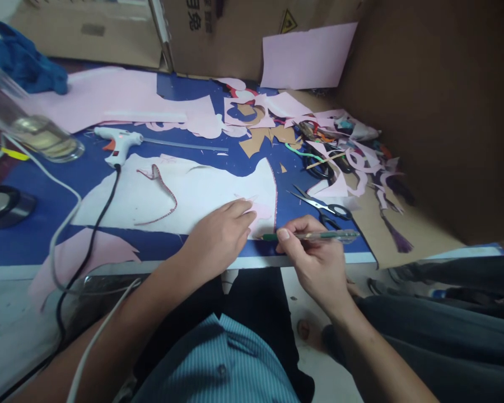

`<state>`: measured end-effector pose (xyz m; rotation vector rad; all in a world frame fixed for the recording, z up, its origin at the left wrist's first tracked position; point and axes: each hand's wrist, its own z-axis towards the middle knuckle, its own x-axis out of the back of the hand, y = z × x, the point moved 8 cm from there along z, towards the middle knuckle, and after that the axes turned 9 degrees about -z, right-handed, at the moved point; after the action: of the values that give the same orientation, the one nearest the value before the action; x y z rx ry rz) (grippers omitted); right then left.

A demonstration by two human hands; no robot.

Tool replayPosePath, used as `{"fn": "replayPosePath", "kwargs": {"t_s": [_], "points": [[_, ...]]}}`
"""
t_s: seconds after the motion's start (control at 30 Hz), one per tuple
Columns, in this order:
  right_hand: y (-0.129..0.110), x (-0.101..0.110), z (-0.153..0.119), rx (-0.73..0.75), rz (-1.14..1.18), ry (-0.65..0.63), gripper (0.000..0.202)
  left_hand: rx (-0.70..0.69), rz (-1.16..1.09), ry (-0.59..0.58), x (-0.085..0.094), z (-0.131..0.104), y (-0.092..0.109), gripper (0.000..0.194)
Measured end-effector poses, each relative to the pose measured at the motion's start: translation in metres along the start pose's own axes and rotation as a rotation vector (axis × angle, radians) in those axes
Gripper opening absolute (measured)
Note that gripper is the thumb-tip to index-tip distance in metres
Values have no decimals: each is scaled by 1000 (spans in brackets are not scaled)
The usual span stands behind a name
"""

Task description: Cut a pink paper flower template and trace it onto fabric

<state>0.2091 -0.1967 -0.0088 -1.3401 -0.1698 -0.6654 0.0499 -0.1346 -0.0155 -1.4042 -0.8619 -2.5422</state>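
Observation:
A large white piece of fabric (205,193) with a dark red stitched right edge lies flat on the blue tabletop. My left hand (220,232) rests on its lower right part, fingers stretched out over a small pink cutout (259,211). Between the thumb and fingers of my right hand (315,252) is a pen (327,235) with a clear barrel and green grip. Its tip points left and meets the fabric's lower edge near my left fingers. A curled red-edged strip (166,193) lies on the left of the fabric. Black-handled scissors (321,206) lie beyond my right hand.
A white glue gun (117,143) with its dark cord lies behind the fabric. Pink scraps (363,159) pile up at the right. A clear glass (37,131) and a tape roll (4,206) stand left. Cardboard walls (424,112) rise behind and right. Another person's legs (437,330) are at right.

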Motion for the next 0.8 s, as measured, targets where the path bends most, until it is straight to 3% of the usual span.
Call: {"fn": "replayPosePath", "kwargs": {"t_s": [0.2, 0.8], "points": [[1, -9, 7, 2, -17, -37, 23, -26, -19, 28, 2, -1, 1, 27], [-2, -10, 5, 31, -53, -25, 21, -9, 18, 9, -2, -3, 2, 25]]}}
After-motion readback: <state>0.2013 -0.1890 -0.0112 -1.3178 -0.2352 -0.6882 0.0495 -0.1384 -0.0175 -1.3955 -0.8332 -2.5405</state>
